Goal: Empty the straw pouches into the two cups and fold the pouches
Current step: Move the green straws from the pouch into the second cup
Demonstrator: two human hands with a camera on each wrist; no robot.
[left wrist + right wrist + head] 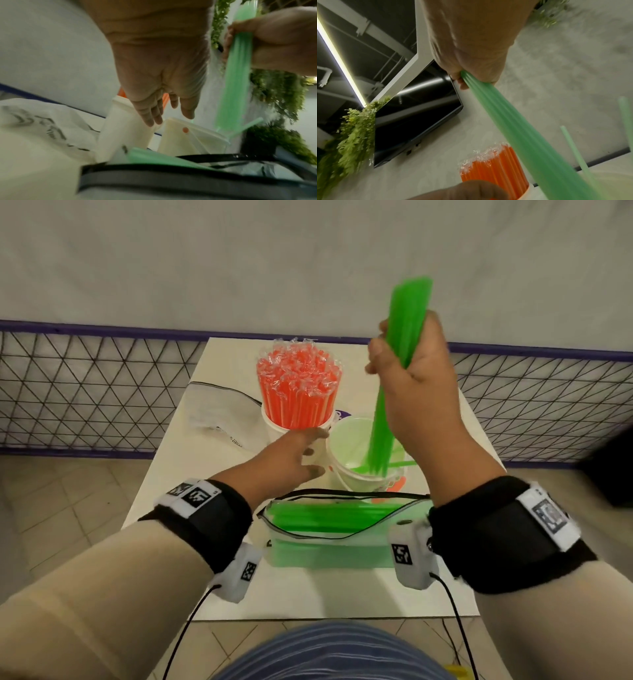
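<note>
**Green straws going into the second cup**

The white table (346,594) carries everything, with a mesh fence (85,392) and a pale wall behind it. At the near edge lies the clear green-straw pouch (329,553), its black-trimmed mouth open and green straws lying flat inside. At the far left lies a second clear pouch (219,409), flat and crumpled, just beside the left cup.

The left cup (274,429) stands upright, packed with wrapped orange straws (296,385). Touching it on the right is the right cup (346,474), white, with a few loose green straws leaning inside.

The right hand (416,392) is raised above the right cup, its grip wrapped tight around a bundle of green straws (404,337); the bundle's lower ends reach down into that cup. The left hand (291,460) reaches between the two cups, its grip loose, fingers (150,116) straight and lying against the left cup's wall, holding nothing.
</note>
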